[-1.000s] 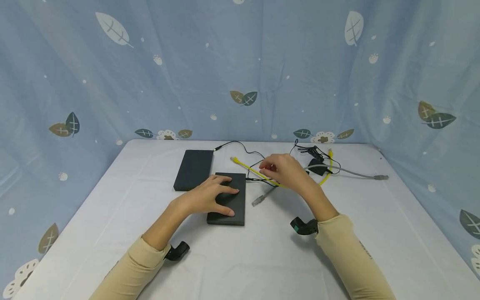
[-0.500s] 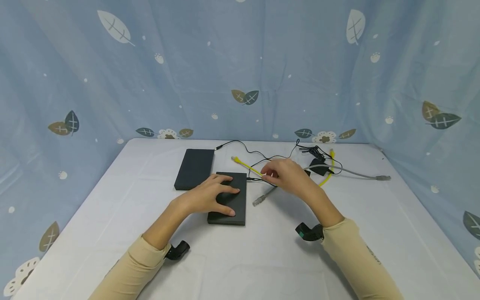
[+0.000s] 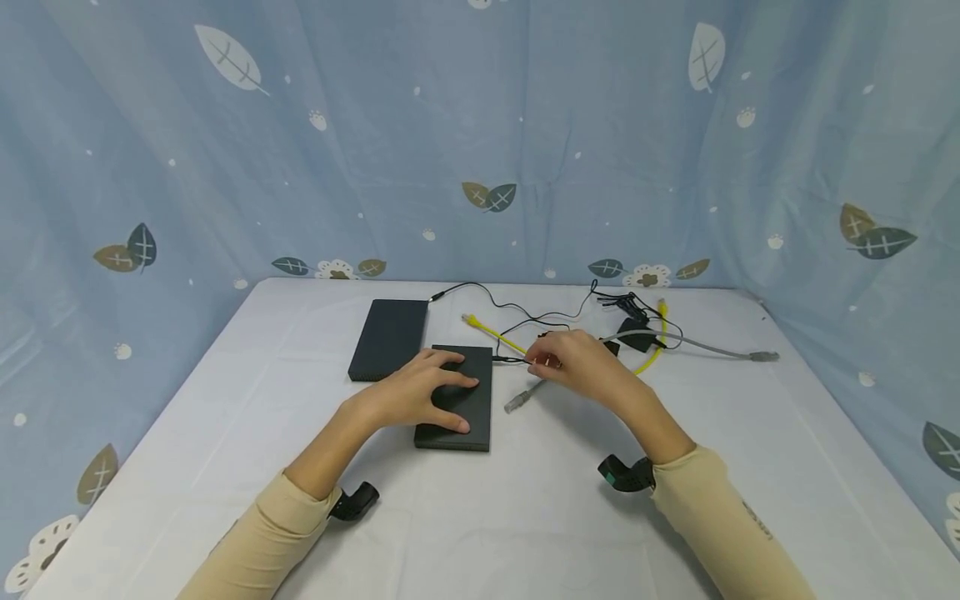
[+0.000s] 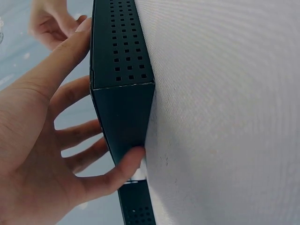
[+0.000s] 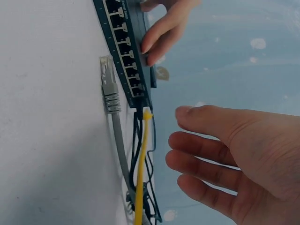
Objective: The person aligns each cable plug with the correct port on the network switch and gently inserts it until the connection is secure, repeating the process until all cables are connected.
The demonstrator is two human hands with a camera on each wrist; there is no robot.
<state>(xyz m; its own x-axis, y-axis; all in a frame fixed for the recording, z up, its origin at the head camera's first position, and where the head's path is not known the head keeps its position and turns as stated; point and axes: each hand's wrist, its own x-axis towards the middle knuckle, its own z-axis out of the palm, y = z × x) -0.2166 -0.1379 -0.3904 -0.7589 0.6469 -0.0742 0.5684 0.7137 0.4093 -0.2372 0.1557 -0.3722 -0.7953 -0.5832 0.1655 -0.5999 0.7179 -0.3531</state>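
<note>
A pale blue curtain [image 3: 480, 142] with leaf prints hangs behind the white-covered table [image 3: 480, 533]. At the back left lies a second black box [image 3: 387, 337], with a thin black cord [image 3: 472, 284] plugged in at its far right corner. Toward the back right sit a black adapter [image 3: 637, 335] and a bundled cord [image 3: 628, 307], tangled among the cables. A yellow cable [image 5: 141, 173] and a grey cable [image 5: 118, 136] cross these wires, and the right hand [image 3: 581, 362] covers part of the tangle from where I stand.

The nearer black box [image 3: 474, 392] lies flat near the middle of the table, its far left corner close to the other box. Its long axis runs front to back; a row of ports [image 5: 125, 49] lines its right side, with a black lead [image 3: 507, 359] at the far end. The grey cable's near plug points toward the front left, just right of that box; the yellow one's loose end points to the back left.

The left hand [image 3: 416, 392] rests on the nearer box, fingers spread and thumb apart. The right grip is loosely curved, a slight gap between thumb and fingers, nothing seen in it.
</note>
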